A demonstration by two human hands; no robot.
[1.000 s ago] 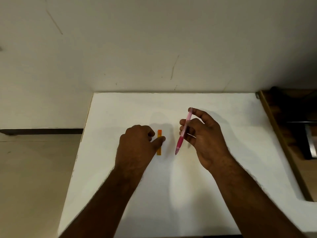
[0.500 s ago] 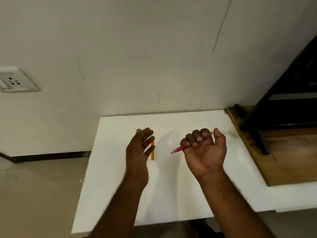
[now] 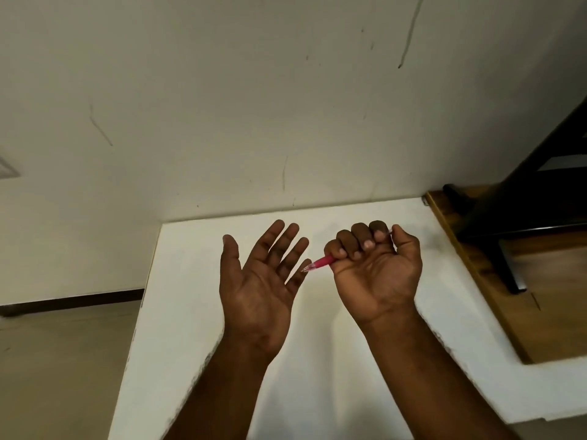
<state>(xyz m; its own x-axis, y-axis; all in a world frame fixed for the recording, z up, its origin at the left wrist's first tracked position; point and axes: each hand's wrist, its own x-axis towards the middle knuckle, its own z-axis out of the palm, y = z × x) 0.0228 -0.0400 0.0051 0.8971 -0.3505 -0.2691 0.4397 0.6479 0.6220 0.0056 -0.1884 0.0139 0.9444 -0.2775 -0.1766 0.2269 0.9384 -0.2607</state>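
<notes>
My right hand (image 3: 378, 268) is turned palm up above the white table (image 3: 349, 376), its fingers curled round a pink pen (image 3: 319, 263). The pen's tip sticks out to the left, close to my left little finger. My left hand (image 3: 260, 277) is also palm up, fingers straight and spread, holding nothing. The small orange piece seen earlier is hidden behind my left hand.
The table's far edge meets a cream wall (image 3: 286, 106). A wooden surface (image 3: 536, 300) with a black metal frame (image 3: 514, 223) adjoins the table on the right. Tiled floor (image 3: 57, 360) lies to the left.
Both hands rose from the table and turned palm up. My left hand left the orange piece and spread open. My right hand closed into a fist round the pen.
</notes>
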